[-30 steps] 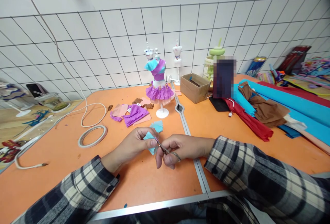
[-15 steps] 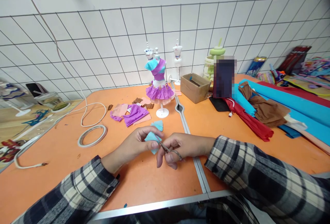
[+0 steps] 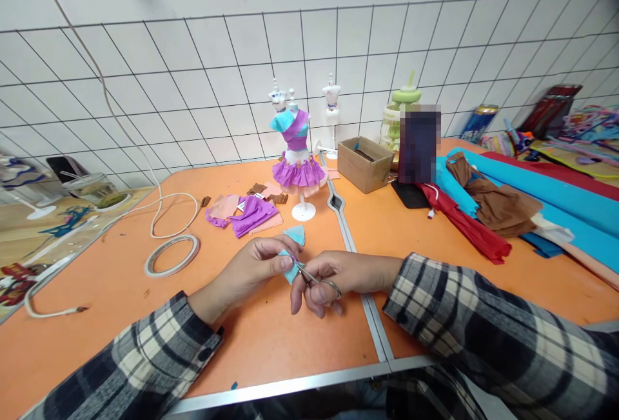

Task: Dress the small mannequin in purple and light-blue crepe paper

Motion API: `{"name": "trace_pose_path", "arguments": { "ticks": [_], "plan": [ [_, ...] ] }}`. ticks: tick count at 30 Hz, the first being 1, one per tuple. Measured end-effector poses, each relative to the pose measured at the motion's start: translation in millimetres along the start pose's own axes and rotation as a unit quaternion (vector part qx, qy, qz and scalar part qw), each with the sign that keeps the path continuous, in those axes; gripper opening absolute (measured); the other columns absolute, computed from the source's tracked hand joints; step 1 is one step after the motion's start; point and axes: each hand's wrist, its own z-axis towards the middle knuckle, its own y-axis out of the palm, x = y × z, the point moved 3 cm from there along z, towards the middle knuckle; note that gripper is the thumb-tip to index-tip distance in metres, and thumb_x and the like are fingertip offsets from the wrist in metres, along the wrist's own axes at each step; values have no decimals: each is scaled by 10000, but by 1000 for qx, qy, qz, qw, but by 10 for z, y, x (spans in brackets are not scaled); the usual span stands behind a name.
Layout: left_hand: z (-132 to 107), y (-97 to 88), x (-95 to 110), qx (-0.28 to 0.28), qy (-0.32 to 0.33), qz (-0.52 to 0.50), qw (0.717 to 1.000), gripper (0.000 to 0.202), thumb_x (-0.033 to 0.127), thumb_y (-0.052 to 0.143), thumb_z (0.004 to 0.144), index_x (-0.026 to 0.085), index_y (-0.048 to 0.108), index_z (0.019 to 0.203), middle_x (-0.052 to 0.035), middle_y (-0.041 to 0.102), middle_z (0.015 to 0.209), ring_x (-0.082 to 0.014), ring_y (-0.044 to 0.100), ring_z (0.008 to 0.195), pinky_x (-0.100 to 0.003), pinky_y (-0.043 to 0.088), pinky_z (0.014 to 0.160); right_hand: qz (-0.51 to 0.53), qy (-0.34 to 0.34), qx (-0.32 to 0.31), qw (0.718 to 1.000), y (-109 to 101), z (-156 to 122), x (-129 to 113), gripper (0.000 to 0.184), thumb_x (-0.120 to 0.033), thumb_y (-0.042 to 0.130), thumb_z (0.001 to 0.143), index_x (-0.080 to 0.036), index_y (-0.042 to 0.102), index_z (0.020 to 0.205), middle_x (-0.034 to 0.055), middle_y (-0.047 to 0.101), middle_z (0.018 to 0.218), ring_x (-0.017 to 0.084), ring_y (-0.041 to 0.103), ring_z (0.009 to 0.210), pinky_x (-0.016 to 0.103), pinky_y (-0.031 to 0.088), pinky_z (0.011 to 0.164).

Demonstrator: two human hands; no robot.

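Observation:
Between the thumb and fingers of my left hand [image 3: 261, 264] is a small piece of light-blue crepe paper [image 3: 291, 273]. My right hand [image 3: 333, 278] grips small metal scissors [image 3: 331, 288], a finger loop showing by the thumb. Their blades reach the paper's edge close to my left fingertips. Another light-blue paper piece [image 3: 296, 234] lies on the table just beyond my left hand. Farther back stands a miniature dress form [image 3: 296, 155] on a white base, wearing a blue and purple top and a ruffled purple skirt.
Purple and peach paper scraps [image 3: 251, 215] lie left of the dress form. A tape roll [image 3: 172, 256] and a white cable [image 3: 157, 207] are at the left. Behind stands a cardboard box [image 3: 365, 165]. Red paper [image 3: 464, 233], brown paper [image 3: 503, 204] and blue rolls [image 3: 556, 191] fill the right side.
The paper in my left hand has turned, and less of it shows above my thumb. The scissors' blades and my right fingers have shifted slightly left.

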Motion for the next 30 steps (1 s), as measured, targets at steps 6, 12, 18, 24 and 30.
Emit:
{"name": "trace_pose_path", "arguments": {
  "ticks": [6,12,18,24,30],
  "plan": [
    [-4,-22,-11,3,3,0,1000,211,379,820,733,185,747,689,-19,624,811,-144,563,794,-272,451,754,13,2,6,1000,-5,13,8,515,-549,688,819,-95,672,1062,-9,583,715,72,557,594,169,494,525],
    [10,-26,1,-9,3,37,999,234,397,827,718,181,744,683,-19,634,808,-143,580,780,-269,457,731,8,9,14,1000,6,29,12,535,-553,715,789,-93,673,1059,-25,563,680,73,566,589,175,522,524],
    [12,-16,13,-20,-2,72,997,298,441,831,696,161,736,668,-31,632,790,-149,588,761,-273,468,716,8,21,14,1000,15,24,12,516,-529,712,797,-92,680,1069,-18,580,703,66,567,575,175,520,518],
    [14,3,42,-28,6,107,994,291,442,818,709,163,741,681,-45,642,785,-158,602,744,-285,486,706,18,19,5,1000,10,37,43,567,-583,715,773,-96,677,1060,5,606,744,82,591,607,192,539,535],
    [8,16,56,-26,21,140,990,246,388,803,738,159,730,686,-53,661,787,-165,623,749,-294,506,718,29,19,26,999,12,49,59,564,-562,751,748,-95,681,1056,-17,556,703,83,568,628,199,555,545]
  ]
}}
